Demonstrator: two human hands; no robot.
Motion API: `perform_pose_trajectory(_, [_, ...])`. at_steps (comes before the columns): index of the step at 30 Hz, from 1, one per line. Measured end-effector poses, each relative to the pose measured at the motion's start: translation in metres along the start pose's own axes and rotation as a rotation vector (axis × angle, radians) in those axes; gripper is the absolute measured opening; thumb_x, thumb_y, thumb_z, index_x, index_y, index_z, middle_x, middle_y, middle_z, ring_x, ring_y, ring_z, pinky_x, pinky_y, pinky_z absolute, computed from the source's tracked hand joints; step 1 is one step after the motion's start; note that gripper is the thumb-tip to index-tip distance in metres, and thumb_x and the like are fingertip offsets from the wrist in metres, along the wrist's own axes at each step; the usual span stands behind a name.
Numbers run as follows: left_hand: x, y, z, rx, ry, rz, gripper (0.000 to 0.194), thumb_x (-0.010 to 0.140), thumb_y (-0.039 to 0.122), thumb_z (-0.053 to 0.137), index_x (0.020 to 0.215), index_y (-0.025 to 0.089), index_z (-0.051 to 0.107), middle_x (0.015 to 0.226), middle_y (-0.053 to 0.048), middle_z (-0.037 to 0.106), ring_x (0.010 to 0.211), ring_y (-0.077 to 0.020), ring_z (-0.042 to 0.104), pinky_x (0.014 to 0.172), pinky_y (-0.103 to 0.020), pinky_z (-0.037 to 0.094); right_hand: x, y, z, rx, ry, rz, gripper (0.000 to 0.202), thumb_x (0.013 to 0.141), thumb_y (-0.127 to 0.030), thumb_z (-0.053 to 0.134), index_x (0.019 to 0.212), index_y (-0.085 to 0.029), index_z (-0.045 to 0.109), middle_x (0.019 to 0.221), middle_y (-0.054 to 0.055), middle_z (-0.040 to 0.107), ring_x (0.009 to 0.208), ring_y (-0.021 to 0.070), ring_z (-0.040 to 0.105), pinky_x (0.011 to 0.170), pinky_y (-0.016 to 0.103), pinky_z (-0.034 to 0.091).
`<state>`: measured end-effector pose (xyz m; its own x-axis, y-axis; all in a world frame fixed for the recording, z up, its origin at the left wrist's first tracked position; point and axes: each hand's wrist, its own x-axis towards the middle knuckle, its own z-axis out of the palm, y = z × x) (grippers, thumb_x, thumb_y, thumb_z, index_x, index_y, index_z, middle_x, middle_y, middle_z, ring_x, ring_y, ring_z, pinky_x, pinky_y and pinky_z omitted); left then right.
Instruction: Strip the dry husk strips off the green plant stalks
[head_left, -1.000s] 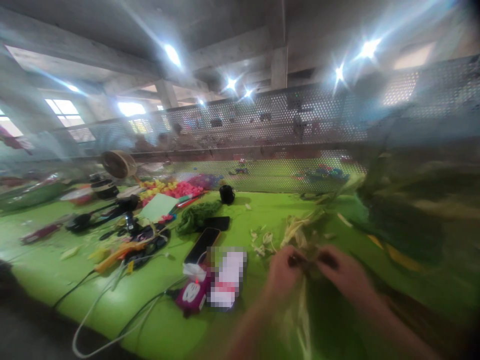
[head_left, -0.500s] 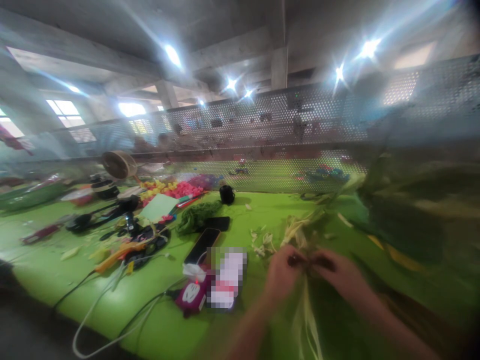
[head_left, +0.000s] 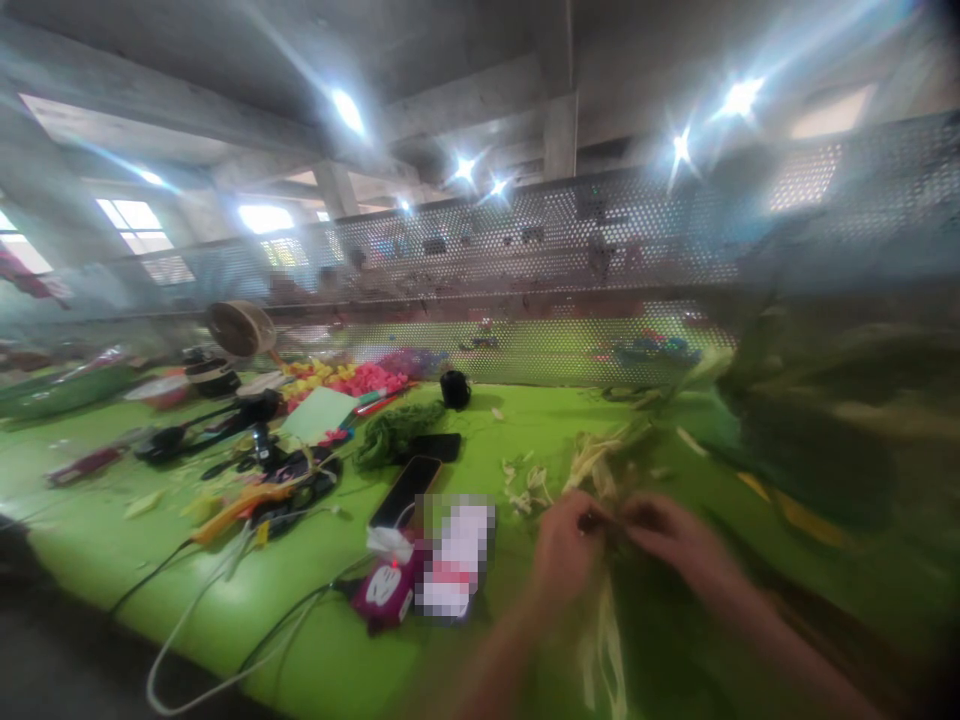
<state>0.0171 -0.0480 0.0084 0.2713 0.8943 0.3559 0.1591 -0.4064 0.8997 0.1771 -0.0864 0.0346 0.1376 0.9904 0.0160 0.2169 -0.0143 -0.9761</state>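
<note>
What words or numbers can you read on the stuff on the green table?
None can be read.
The white and red thing beside the purple charger block is blurred into squares, so any print on it is hidden.
The charger block shows small white marks, too blurred to read.
The phone has a dark screen with nothing on it.
The pale green card looks blank.
The left hand and right hand hold pale strips with no print.

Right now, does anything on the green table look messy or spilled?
Yes. Pale scraps lie strewn on the green table just beyond the left hand and right hand. White cables trail loosely over the near edge.
</note>
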Motion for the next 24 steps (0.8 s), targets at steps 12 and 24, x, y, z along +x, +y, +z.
perform_pose_trajectory(12, [0.009,-0.017,-0.006,-0.180,-0.064,-0.187,0.006,0.072,0.016,0.064,0.077,0.016,0.066,0.076,-0.003,0.066,0.071,-0.0150,0.058,0.068,-0.027,0.045,0.001,0.007,-0.001,-0.157,-0.066,-0.074,0.024,0.076,-0.046,0.059,0.072,-0.022,0.062,0.075,0.002,0.070,0.075,0.0220,0.063,0.068,0.031,0.048])
perform_pose_trajectory(24, [0.015,-0.030,-0.013,-0.366,0.013,-0.322,0.024,0.071,0.037,0.071,0.075,0.016,0.059,0.070,-0.003,0.061,0.067,-0.0152,0.056,0.066,-0.029,0.043,0.011,0.025,-0.010,-0.239,-0.060,-0.073,0.017,0.080,-0.041,0.055,0.075,-0.026,0.062,0.074,0.000,0.070,0.077,0.0234,0.064,0.073,0.034,0.049])
